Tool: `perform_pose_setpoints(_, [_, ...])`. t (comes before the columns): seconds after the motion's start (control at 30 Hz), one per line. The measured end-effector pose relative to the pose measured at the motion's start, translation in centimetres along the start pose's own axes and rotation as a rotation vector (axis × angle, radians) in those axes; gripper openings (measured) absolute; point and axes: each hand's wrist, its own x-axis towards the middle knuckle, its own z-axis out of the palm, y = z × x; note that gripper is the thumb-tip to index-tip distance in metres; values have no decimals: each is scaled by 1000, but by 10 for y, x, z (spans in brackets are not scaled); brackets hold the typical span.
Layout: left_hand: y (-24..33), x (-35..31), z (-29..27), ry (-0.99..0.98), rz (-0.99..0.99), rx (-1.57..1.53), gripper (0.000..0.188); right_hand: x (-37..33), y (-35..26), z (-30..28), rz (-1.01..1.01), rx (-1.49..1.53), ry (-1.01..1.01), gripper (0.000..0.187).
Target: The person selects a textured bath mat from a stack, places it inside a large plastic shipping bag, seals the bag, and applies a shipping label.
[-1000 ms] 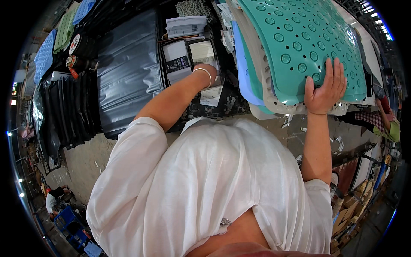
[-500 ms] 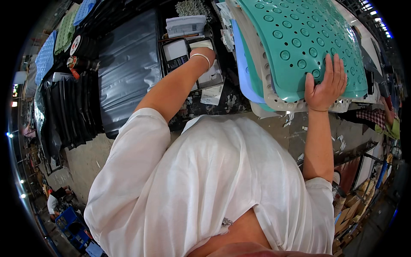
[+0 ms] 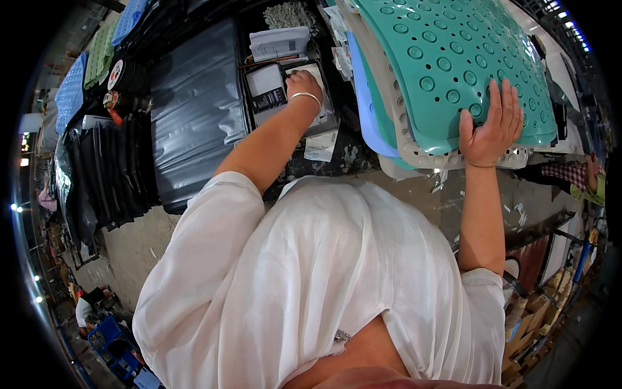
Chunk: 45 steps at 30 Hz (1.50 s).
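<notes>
Right hand (image 3: 490, 133) lies open, flat on the green mat (image 3: 447, 65), stacked at the bench's (image 3: 355, 159) near edge; left hand (image 3: 303, 85) bends over slips (image 3: 315, 69), its grip unclear, none visibly lifted out.

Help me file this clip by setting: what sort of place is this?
Probably a workshop or warehouse packing area, judging by the stacked mats, the dark plastic sheeting and the cardboard at lower right.

Left hand (image 3: 302, 85) at pale paper stack (image 3: 315, 70), right hand (image 3: 492, 129) flat on green mat (image 3: 433, 65)
</notes>
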Motion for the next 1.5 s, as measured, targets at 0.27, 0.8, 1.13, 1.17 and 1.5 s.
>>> perform_pose_setpoints(0.27, [17,2,24,-121,-83,259,78,-2,2,0,6,-6,-8,62])
perform_pose_setpoints(0.8, [15,-53,12,-78,81,185,70,0,1,-1,7,-10,4,62])
perform_pose_setpoints(1.13, [1,-52,-1,57,251,144,48,-2,2,-1,2,-12,13,62])
perform_pose_setpoints(1.17, [-1,-46,-11,47,316,137,43,-3,3,-1,4,-12,10,61])
perform_pose_setpoints(1.5, [-31,0,-24,74,831,383,30,-2,3,-1,-11,-12,14,61])
